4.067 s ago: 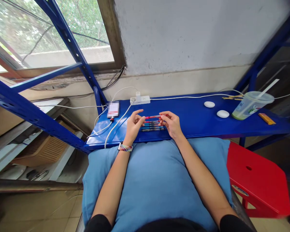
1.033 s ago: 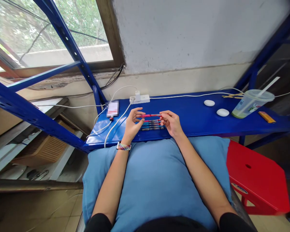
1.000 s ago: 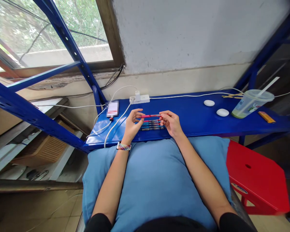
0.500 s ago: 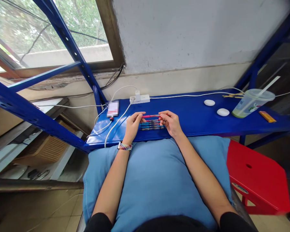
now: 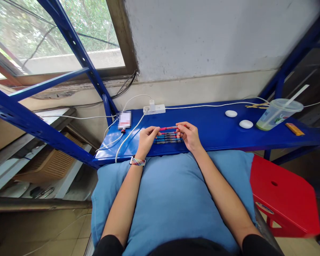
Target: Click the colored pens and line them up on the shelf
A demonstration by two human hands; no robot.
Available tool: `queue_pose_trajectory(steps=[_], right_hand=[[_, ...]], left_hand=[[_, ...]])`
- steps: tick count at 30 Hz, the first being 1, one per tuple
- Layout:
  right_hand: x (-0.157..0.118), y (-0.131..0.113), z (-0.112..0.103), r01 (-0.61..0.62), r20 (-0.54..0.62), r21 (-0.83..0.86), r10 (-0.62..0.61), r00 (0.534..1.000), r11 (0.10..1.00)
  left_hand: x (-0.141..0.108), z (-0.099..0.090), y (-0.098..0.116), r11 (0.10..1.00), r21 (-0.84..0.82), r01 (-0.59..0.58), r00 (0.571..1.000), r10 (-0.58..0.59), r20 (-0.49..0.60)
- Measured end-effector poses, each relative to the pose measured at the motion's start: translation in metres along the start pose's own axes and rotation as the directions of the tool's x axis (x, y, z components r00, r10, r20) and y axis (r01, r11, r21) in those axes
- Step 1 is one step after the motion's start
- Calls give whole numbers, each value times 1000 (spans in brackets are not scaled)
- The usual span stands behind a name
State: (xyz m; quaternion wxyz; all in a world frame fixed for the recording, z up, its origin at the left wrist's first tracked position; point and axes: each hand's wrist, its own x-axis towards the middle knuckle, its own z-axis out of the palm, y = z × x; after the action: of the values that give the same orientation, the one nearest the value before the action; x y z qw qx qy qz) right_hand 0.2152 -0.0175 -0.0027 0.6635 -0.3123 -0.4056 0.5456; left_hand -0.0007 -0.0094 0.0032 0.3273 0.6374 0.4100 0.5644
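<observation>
A red pen [image 5: 168, 128] with a clear section spans the gap between my hands, level above the table. My left hand [image 5: 147, 139] pinches its left end between thumb and fingertips. At the other end, my right hand [image 5: 189, 137] has thumb and forefinger closed on the pen, with the remaining fingers curled below. Just nearer to me, several pens [image 5: 168, 138] in blue, red and dark tones lie side by side on the blue table [image 5: 210, 131]. Their right ends are partly hidden by my right fingers.
A blue pillow [image 5: 173, 192] fills my lap against the table edge. Behind the pens is a white power strip [image 5: 157, 109] with cables. Two white oval objects, a lidded cup [image 5: 276, 113] with a straw and an orange box [image 5: 295, 129] stand right. A red stool [image 5: 285, 192] is lower right.
The pen and my right hand have shifted slightly to the right. My left fingers have drawn in to the pen's left tip, and the hand sits a little lower.
</observation>
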Motion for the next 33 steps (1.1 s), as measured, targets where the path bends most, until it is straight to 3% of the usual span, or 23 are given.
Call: queue_pose_trajectory(steps=[8, 15, 33], right_hand=[[1, 0, -1, -72, -21, 18, 73, 997, 997], [0, -15, -2, -339, 195, 318, 289, 937, 885], [2, -15, -4, -275, 174, 368, 224, 959, 888]], left_hand=[[-2, 4, 4, 997, -80, -3, 1000, 2, -18], [-3, 7, 3, 989, -139, -38, 994, 24, -104], [-4, 7, 0, 970, -239, 32, 999, -39, -23]])
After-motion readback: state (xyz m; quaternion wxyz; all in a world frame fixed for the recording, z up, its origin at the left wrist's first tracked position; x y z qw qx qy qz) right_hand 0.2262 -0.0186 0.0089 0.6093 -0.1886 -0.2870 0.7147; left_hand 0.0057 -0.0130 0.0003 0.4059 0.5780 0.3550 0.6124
